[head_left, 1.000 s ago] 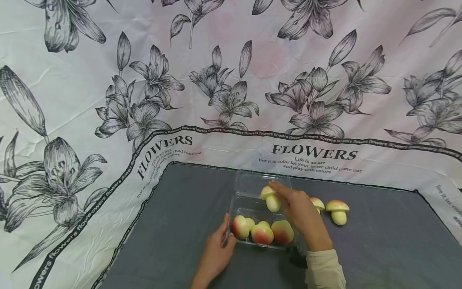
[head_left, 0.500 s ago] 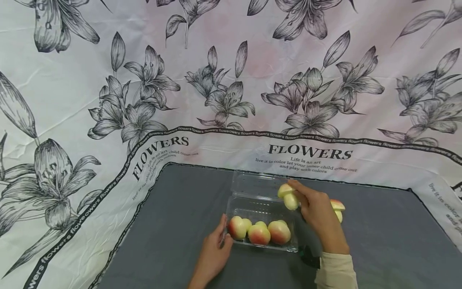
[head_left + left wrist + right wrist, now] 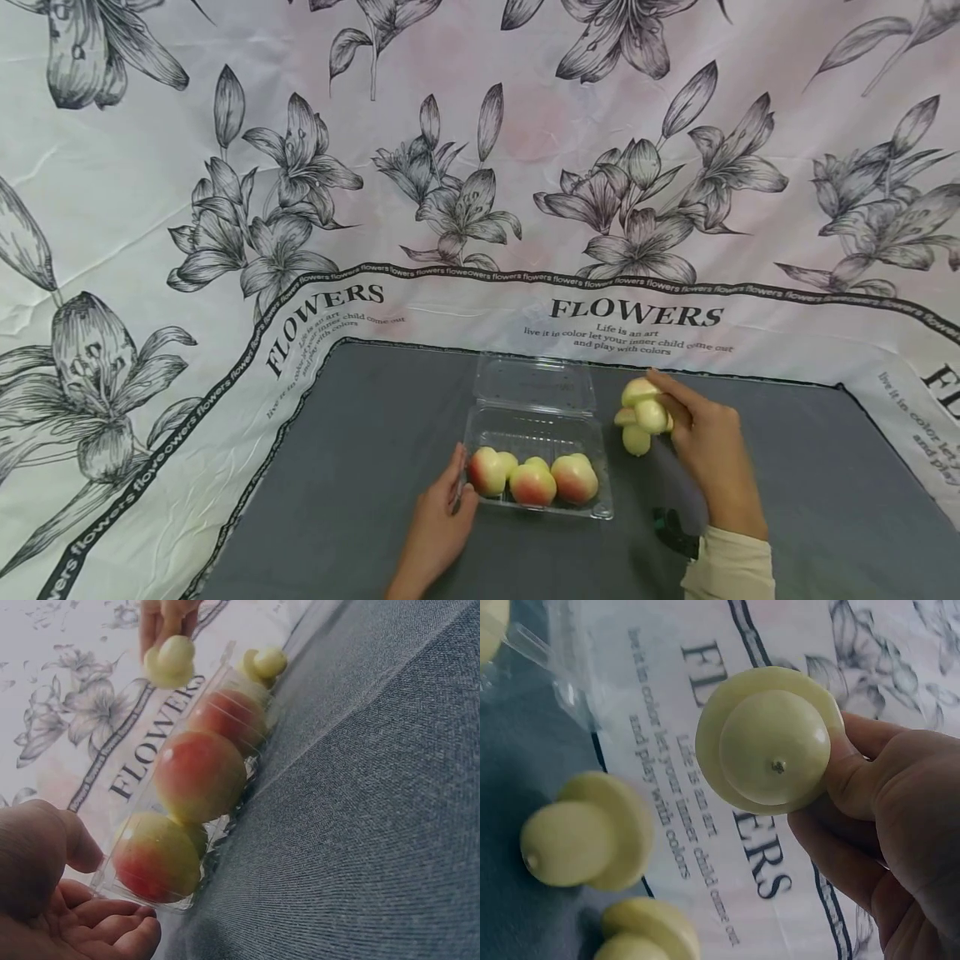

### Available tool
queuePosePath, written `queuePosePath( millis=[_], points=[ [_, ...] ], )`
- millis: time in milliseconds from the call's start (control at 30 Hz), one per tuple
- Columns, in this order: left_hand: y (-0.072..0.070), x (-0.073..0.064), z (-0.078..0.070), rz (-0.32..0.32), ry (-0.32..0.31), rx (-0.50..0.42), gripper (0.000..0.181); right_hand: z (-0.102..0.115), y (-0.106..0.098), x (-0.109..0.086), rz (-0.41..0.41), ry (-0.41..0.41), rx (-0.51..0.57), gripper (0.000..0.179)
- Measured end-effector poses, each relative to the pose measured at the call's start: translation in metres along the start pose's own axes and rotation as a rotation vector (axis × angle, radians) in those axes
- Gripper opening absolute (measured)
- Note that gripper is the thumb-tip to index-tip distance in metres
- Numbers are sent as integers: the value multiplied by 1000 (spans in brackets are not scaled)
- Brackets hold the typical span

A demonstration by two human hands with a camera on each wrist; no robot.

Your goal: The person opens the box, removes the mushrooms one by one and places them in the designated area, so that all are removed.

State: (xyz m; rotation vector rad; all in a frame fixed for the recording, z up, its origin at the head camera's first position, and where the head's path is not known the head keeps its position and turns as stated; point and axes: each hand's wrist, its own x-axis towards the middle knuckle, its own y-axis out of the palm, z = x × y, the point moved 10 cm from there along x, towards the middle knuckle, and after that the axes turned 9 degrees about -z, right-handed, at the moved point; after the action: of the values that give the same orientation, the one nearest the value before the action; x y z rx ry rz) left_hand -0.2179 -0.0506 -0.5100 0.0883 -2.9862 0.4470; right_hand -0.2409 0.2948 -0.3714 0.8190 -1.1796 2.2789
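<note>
In the head view my right hand point(image 3: 712, 450) holds a pale yellow toy mushroom point(image 3: 651, 416) above the table, right of a clear plastic box point(image 3: 536, 507). Thumb and fingers pinch its cap in the right wrist view, the round stem end facing the camera. Another mushroom point(image 3: 637, 439) lies on the table behind the held one. My left hand point(image 3: 438, 512) grips the box's left end, its thumb and fingers on either side of the wall point(image 3: 99, 881). Inside, along the near side, sit three mushrooms with red-blushed caps, the middle one point(image 3: 532, 483) among them.
The box's hinged lid point(image 3: 534, 385) lies folded back toward the printed floral cloth point(image 3: 465, 308). In the right wrist view two mushrooms lie on the dark table, one point(image 3: 585, 832) beside a partly visible one point(image 3: 649, 930). A dark wrist device point(image 3: 675, 533) sits below my right hand.
My right hand has carried the mushroom from over the box to the right, beyond its right end. The left hand stays at the box. The head view has turned slightly right.
</note>
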Motion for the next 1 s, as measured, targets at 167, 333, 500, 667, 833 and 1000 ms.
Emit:
queuePosePath(
  millis=[167, 333, 500, 667, 833, 1000],
  points=[
    [-2, 0, -2, -2, 11, 1, 65, -14, -11, 0, -36, 31, -20, 38],
    [-2, -1, -3, 6, 15, -10, 65, -25, -18, -1, -62, 57, -42, 39],
    [-2, -1, -1, 7, 2, 1, 65, -32, -28, -2, -110, 84, -79, 37],
    [-1, 0, 3, 11, -29, 0, 65, -43, -32, -5, -120, 144, -127, 37],
    [-1, 1, 1, 9, -29, 0, 65, -55, -37, -9, -126, 193, -151, 38],
    [-1, 2, -1, 12, -30, 13, 64, -64, -45, -12, -167, 195, -153, 38]
  ],
)
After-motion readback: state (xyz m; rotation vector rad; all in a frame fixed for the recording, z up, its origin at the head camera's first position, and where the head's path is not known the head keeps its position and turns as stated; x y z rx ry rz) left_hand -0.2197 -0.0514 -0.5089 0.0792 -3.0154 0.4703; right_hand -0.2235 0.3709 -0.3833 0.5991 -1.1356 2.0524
